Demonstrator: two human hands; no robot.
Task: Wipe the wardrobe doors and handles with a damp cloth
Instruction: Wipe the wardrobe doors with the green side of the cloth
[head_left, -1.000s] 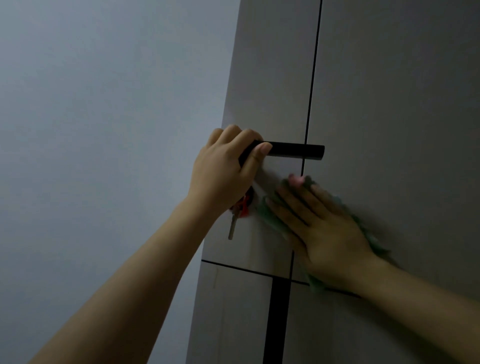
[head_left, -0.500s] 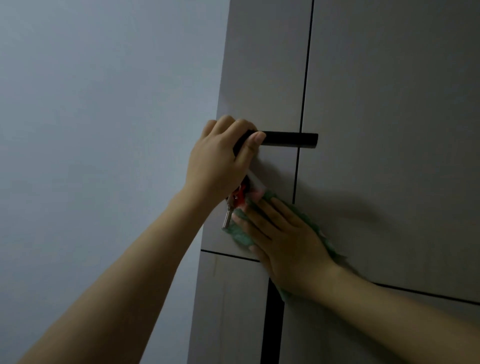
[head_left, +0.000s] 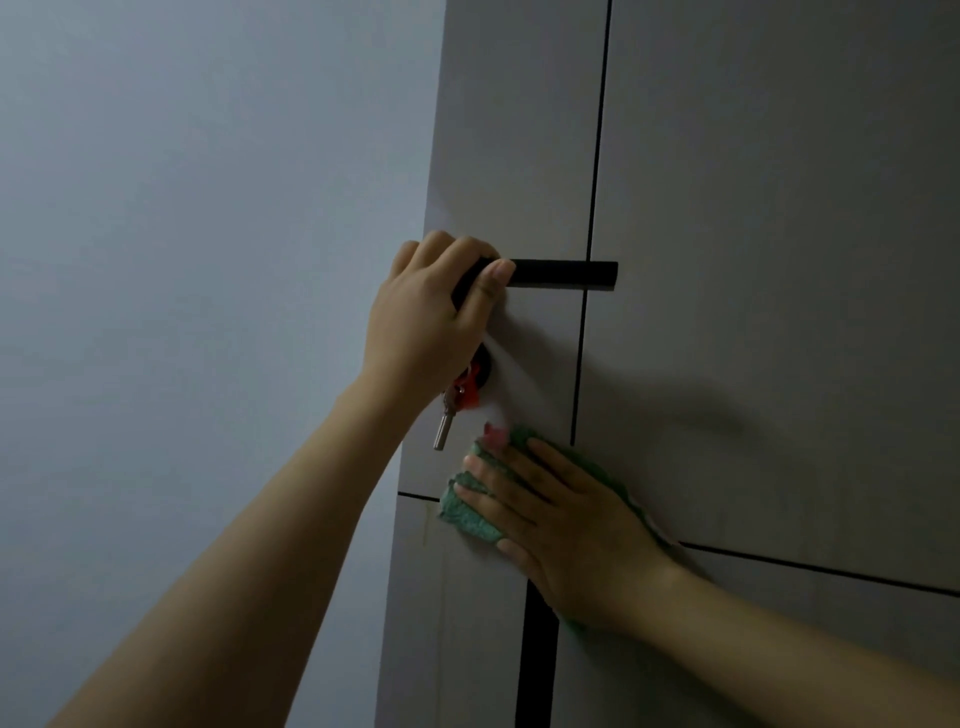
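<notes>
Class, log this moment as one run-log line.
left hand: grips black handle | right hand: presses green cloth flat on door | keys: hanging

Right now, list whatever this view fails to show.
- Handle: its left end, wrapped by the left hand.
- Lock behind the keys: covered by that hand.
- Cloth: mostly under the right hand.
- Wardrobe door: cut off by the frame edges.

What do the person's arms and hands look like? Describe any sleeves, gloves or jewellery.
Both forearms are bare, with no sleeves in view. The left hand and right hand wear no gloves; no rings, watch or bracelets show. The fingernails are short and look unpainted.
</notes>
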